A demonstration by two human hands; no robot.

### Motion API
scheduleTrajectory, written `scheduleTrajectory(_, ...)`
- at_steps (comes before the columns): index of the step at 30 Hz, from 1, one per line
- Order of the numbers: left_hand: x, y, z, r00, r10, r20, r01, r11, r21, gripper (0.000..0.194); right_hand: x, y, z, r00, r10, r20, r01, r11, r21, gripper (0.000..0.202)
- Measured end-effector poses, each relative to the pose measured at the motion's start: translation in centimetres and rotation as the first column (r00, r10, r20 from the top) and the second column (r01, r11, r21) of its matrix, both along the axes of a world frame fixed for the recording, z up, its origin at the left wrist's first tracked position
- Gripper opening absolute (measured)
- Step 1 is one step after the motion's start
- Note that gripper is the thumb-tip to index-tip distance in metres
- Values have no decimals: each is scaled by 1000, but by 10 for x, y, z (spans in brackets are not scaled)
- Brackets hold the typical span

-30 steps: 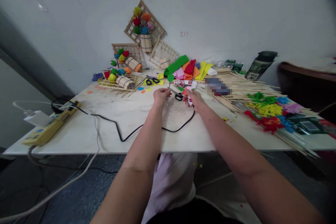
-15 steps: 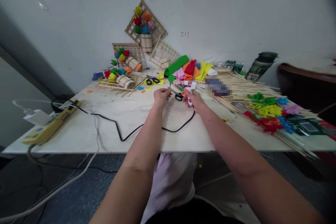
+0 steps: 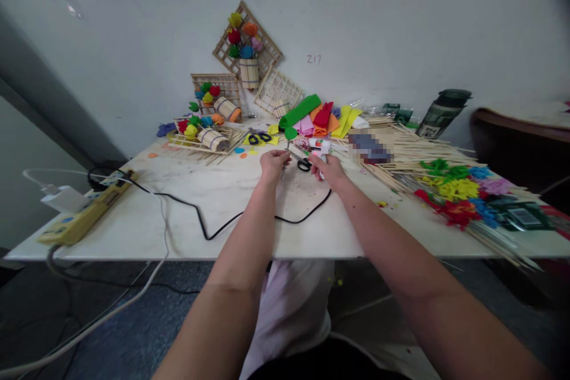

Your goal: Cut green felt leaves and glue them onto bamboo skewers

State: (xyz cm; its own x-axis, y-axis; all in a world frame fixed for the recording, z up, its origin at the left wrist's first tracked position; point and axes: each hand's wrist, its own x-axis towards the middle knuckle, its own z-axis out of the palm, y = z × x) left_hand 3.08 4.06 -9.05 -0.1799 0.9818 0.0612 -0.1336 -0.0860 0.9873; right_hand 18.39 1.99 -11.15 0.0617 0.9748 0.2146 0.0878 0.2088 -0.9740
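My left hand (image 3: 274, 165) is closed in a pinch on a thin stem with a round green piece (image 3: 290, 133) at its top, held upright over the table. My right hand (image 3: 327, 170) is wrapped around a white glue gun (image 3: 323, 174), mostly hidden by the fingers, and a black cord trails down from it. Scissors with black handles (image 3: 304, 165) lie between my two hands. Just beyond the right hand are a white bottle-like item (image 3: 321, 143) and a red-and-white speckled bundle (image 3: 303, 143).
Stick lattices with colourful felt flowers (image 3: 247, 41) lean at the back wall. Felt rolls (image 3: 303, 111), a second pair of scissors (image 3: 259, 138), wooden sticks (image 3: 414, 145), bright craft pieces (image 3: 458, 187) and a dark bottle (image 3: 443, 113) surround the workspace. A yellow power strip (image 3: 89, 208) sits left.
My right hand has shifted slightly left, and the glue gun now shows less between its fingers. The left hand and its stem have barely moved.
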Motion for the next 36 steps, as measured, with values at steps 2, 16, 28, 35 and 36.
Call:
scheduleTrajectory(2,0,0,0,1000,-7,7,7,1000,-4,11,1,1,-1,999,-17,33,16,1000,21,44)
scheduleTrajectory(16,-2,-2,1,1000,-21,21,21,1000,11,11,2,-3,2,998,33,59,-36,999,40,42)
scheduleTrajectory(28,-2,-3,1,1000,-11,19,11,1000,15,13,1,-2,3,1000,11,-6,-11,1000,3,42)
scheduleTrajectory(35,-2,-4,3,1000,-18,-2,18,999,30,16,1,-3,4,997,30,-64,-29,999,17,41)
scheduleTrajectory(36,-2,-4,3,1000,-17,-2,17,999,32,16,1,-3,4,997,28,-72,-27,999,19,41)
